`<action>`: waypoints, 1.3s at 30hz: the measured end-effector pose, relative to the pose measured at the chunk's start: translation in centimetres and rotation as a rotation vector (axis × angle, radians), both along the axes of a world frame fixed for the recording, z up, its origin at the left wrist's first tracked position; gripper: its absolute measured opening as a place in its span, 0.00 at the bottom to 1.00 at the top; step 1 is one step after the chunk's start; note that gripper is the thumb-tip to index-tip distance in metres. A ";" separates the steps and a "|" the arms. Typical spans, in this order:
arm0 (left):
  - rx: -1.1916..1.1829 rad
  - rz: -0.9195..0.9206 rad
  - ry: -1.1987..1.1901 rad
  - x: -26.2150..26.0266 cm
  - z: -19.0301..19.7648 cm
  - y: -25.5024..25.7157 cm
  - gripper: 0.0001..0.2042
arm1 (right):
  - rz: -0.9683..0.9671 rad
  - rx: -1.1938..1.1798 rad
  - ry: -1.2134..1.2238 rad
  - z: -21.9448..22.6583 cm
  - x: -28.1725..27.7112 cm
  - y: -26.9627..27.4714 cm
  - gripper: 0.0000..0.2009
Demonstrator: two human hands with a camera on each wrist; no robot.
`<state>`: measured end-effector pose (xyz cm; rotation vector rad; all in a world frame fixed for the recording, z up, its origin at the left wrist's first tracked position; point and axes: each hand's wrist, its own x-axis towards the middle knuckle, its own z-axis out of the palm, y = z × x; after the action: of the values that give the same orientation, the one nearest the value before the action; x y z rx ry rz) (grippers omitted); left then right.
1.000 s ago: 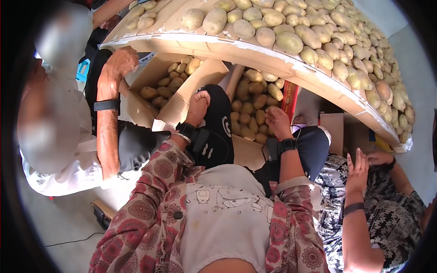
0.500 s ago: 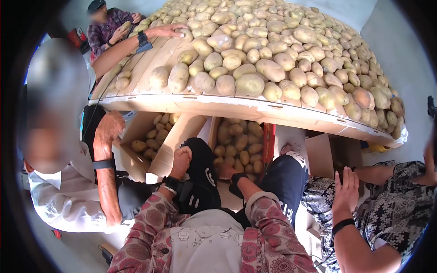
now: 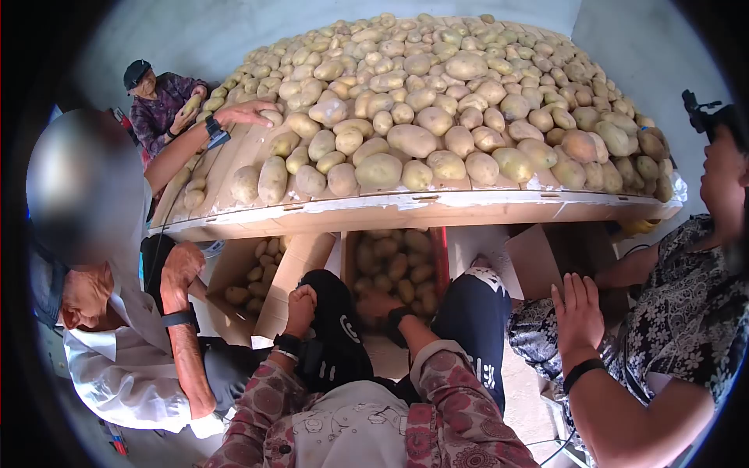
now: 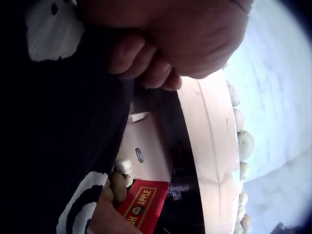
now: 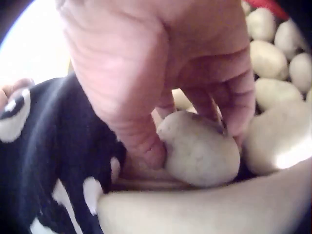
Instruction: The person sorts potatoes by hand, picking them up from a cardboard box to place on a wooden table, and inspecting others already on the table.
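Note:
My right hand (image 3: 377,306) is down at the near left corner of a potato-filled box with a red side (image 3: 443,261). Seen from the right wrist, the thumb and fingers of that hand (image 5: 161,68) pinch a pale potato (image 5: 200,148) beside the box's near edge (image 5: 209,207), with other potatoes (image 5: 268,58) behind. My left hand (image 3: 300,310) rests on my dark-trousered knee, its fingers curled. The left wrist view shows those fingers folded under the left palm (image 4: 170,39), holding nothing.
A broad cardboard-covered surface (image 3: 429,212) heaped with potatoes (image 3: 413,140) spans the front. Another potato box (image 3: 300,261) stands left, an opened carton (image 3: 538,261) right. People sit on both sides; one's hand (image 3: 248,113) touches a potato on the surface.
My right hand has moved down and left from above the box to its near corner. My left hand stays on the knee. The head view has tilted up, showing more of the heap.

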<state>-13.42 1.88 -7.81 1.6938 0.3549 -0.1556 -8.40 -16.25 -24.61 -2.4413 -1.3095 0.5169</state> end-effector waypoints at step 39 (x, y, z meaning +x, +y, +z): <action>-1.373 -0.104 -0.144 -0.3 7.3 -4.1 0.18 | -0.697 1.373 1.467 22.6 -3.4 -4.1 0.18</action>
<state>-13.75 -2.23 -0.54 0.3553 -0.0036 -0.2677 -11.85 -20.34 -2.03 -0.7207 0.0355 0.6203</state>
